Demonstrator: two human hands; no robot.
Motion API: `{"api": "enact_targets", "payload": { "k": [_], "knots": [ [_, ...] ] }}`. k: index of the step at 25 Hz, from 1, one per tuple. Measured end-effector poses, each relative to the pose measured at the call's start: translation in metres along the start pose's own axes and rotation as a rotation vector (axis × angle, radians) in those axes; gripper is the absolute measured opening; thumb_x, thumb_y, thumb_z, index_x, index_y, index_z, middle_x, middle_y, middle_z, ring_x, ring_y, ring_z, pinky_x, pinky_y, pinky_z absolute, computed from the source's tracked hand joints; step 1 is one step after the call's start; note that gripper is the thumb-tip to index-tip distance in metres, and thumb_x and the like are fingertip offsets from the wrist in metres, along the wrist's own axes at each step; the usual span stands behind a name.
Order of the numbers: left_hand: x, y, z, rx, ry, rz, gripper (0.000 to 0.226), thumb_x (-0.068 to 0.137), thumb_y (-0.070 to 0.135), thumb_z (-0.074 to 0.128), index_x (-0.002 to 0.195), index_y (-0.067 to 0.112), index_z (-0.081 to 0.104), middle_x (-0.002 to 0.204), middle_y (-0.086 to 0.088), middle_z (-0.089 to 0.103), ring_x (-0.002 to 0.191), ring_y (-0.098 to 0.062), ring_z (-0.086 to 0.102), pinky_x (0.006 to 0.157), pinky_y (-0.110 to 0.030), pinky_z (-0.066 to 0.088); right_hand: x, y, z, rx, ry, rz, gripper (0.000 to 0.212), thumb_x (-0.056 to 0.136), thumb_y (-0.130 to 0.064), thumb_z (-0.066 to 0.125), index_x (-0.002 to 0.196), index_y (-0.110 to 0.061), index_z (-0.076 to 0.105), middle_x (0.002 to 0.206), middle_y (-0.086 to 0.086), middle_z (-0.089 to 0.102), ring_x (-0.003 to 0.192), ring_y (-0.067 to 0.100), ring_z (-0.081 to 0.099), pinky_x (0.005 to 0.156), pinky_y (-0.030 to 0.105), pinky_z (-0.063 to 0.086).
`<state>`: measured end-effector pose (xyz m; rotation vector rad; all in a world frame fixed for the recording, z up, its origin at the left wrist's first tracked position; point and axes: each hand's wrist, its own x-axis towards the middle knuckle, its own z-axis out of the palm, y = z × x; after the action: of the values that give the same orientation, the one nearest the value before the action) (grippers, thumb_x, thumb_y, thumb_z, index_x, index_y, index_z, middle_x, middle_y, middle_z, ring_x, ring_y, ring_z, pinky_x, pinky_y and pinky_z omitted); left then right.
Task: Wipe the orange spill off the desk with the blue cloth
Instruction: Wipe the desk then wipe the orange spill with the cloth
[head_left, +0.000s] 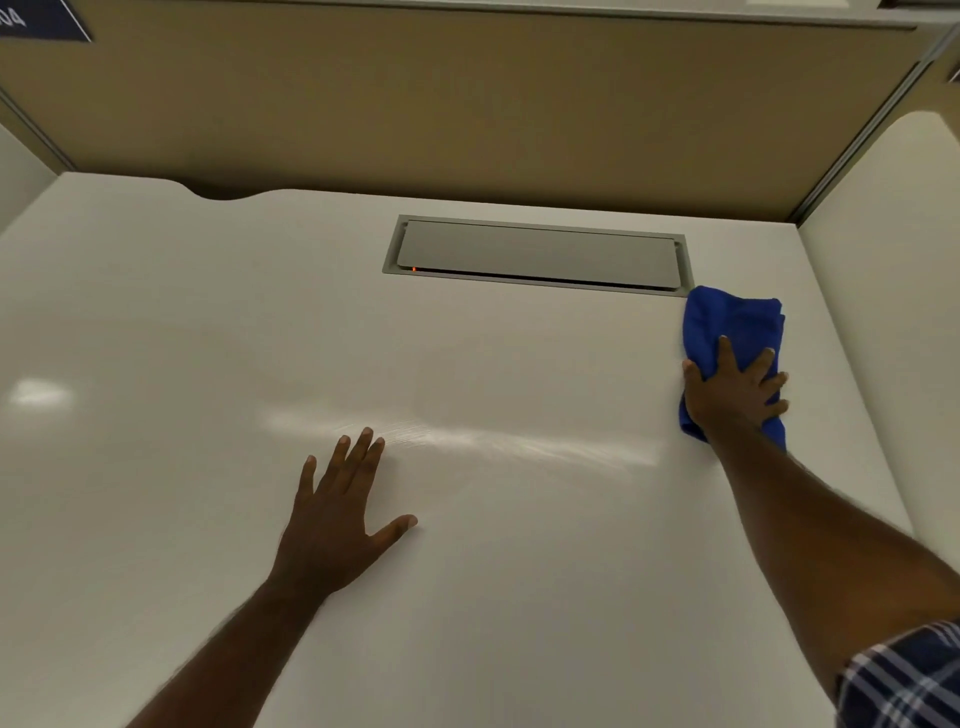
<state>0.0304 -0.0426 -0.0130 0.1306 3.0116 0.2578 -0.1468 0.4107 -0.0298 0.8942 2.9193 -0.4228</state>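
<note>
The blue cloth (730, 325) lies bunched on the white desk (208, 322) at the far right, just below the right end of the cable hatch. My right hand (732, 395) presses flat on the cloth's near half, fingers spread over it. My left hand (340, 514) rests palm down on the bare desk near the middle, fingers apart, holding nothing. No orange spill shows anywhere on the desk surface; a shiny streak (467, 441) runs between the two hands.
A grey cable hatch (535, 254) with a shut lid is set into the desk at the back, a small orange light at its left corner. Tan partition panels (467, 104) close off the back, and a white side panel (883, 312) stands at the right.
</note>
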Motion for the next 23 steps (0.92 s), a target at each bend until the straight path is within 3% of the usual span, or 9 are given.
{"api": "enact_targets", "payload": {
  "k": [7, 11, 18, 23],
  "knots": [
    [-0.009, -0.005, 0.007, -0.015, -0.025, -0.022, 0.098, 0.078, 0.085, 0.020, 0.154, 0.025, 0.004, 0.162, 0.010, -0.002, 0.148, -0.010, -0.006, 0.120, -0.046, 0.001, 0.008, 0.012, -0.003, 0.106, 0.181, -0.120, 0.035, 0.096, -0.023, 0.048, 0.126, -0.007, 0.054, 0.135, 0.023, 0.048, 0.115, 0.047, 0.046, 0.102, 0.055, 0.038],
    [-0.010, -0.005, 0.007, -0.035, -0.004, -0.014, 0.099, 0.078, 0.084, 0.022, 0.154, 0.023, 0.008, 0.162, 0.007, 0.003, 0.149, -0.012, -0.001, 0.120, -0.047, 0.002, 0.011, 0.009, -0.015, 0.308, 0.231, -0.110, 0.027, 0.095, -0.024, 0.050, 0.109, -0.005, 0.061, 0.110, 0.019, 0.063, 0.101, 0.039, 0.058, 0.090, 0.050, 0.047],
    [-0.024, -0.009, -0.001, -0.056, 0.041, -0.055, 0.099, 0.078, 0.082, 0.027, 0.154, 0.021, 0.009, 0.161, 0.007, 0.003, 0.149, -0.012, -0.001, 0.120, -0.048, 0.003, -0.026, -0.034, -0.025, 0.526, 0.242, -0.386, 0.024, 0.095, -0.017, 0.050, 0.110, -0.001, 0.061, 0.104, 0.020, 0.064, 0.095, 0.034, 0.060, 0.085, 0.037, 0.046],
    [-0.060, -0.042, -0.008, -0.053, 0.084, -0.145, 0.097, 0.080, 0.080, 0.029, 0.154, 0.022, 0.007, 0.162, 0.008, 0.000, 0.149, -0.013, -0.003, 0.119, -0.047, 0.000, -0.103, -0.094, -0.007, 0.611, 0.125, -0.612, 0.024, 0.096, -0.012, 0.049, 0.114, 0.003, 0.057, 0.107, 0.022, 0.063, 0.096, 0.032, 0.059, 0.085, 0.028, 0.041]
  ]
}}
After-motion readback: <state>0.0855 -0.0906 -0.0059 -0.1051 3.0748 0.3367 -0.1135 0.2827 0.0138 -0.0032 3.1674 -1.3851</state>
